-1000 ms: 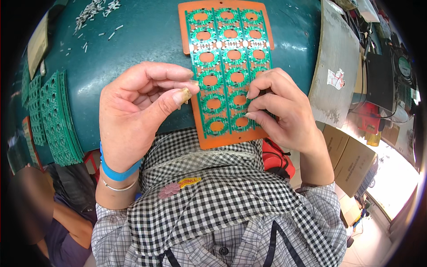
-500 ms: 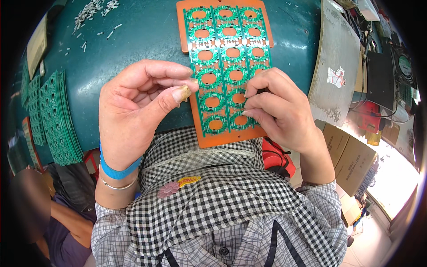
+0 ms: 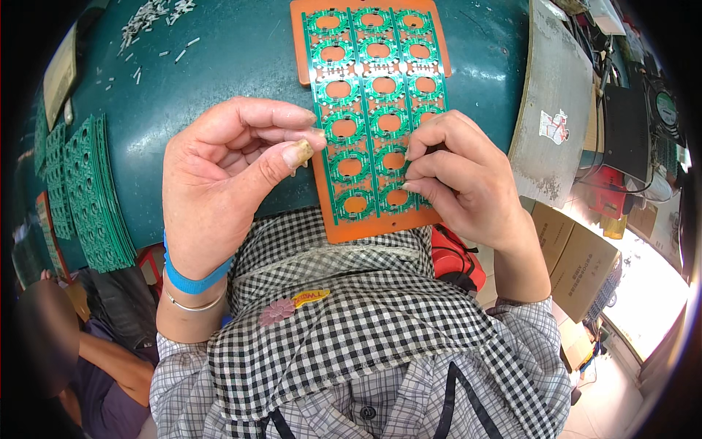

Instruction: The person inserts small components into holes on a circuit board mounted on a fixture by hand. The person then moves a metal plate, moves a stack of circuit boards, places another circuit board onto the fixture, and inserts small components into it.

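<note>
A green circuit board panel (image 3: 369,80) with rows of round holes lies on an orange carrier plate (image 3: 301,44) on the teal table. My right hand (image 3: 468,183) rests on the panel's lower right, fingertips pressed together on a ring near the edge; whether they pinch a small part is hidden. My left hand (image 3: 219,183) hovers at the carrier's left edge, thumb and fingers curled together as if pinching something tiny, which I cannot make out.
A stack of green panels (image 3: 88,197) lies at the table's left. Small white parts (image 3: 150,14) are scattered at the top left. A grey board (image 3: 552,110) leans at the right, cardboard boxes (image 3: 578,256) below it. Another person sits at lower left (image 3: 80,366).
The carrier and panel sit slightly higher in view. My right fingers have shifted a little along the panel's right edge. The left hand holds its pinch unchanged.
</note>
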A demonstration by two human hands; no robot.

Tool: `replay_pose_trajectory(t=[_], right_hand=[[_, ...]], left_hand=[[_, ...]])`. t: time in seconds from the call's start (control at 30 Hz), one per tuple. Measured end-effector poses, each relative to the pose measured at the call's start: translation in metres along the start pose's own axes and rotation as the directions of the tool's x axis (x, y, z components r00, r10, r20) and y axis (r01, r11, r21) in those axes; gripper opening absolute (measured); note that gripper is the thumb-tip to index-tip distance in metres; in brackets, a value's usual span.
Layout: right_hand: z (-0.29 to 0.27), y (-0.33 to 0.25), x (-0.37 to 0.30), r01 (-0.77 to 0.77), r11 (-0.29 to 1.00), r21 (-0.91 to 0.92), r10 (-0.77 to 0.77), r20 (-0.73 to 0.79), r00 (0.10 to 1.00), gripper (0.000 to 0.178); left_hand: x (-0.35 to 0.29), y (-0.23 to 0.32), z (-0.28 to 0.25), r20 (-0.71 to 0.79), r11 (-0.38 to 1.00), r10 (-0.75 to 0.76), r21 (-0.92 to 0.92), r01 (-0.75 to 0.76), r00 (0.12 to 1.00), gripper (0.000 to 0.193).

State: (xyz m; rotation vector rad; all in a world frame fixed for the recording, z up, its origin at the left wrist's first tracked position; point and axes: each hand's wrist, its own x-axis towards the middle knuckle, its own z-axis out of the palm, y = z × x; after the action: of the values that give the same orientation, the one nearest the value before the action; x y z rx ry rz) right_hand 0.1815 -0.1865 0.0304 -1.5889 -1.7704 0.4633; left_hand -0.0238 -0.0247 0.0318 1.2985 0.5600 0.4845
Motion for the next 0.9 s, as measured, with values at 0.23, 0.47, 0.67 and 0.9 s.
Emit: replay_pose_trajectory(t=[0.23,0.47,0.67,0.9], right_hand=[[0.006,-0.006,0.000,0.040,0.991,-0.129,-0.041,-0.006,0.999,0.021],[0.001,-0.001,0.001,0.088,0.986,-0.142,-0.078,0.079,0.994,0.021],[-0.012,-0.013,0.024,0.086,0.996,-0.020,-0.087,-0.070,0.994,0.026],[0.005,-0.020,0.042,0.171,0.985,-0.014,-0.169,-0.249,0.954,0.027]], left_hand=[[0.002,-0.004,0.002,-0.012,1.000,0.014,-0.021,-0.014,1.000,0.019],[0.003,-0.004,0.003,-0.001,1.000,0.024,-0.011,-0.024,1.000,0.017],[0.006,-0.005,0.010,0.134,0.906,-0.187,-0.359,0.223,0.973,0.012],[0.002,-0.001,0.032,0.059,0.884,-0.164,-0.435,0.173,0.985,0.021]])
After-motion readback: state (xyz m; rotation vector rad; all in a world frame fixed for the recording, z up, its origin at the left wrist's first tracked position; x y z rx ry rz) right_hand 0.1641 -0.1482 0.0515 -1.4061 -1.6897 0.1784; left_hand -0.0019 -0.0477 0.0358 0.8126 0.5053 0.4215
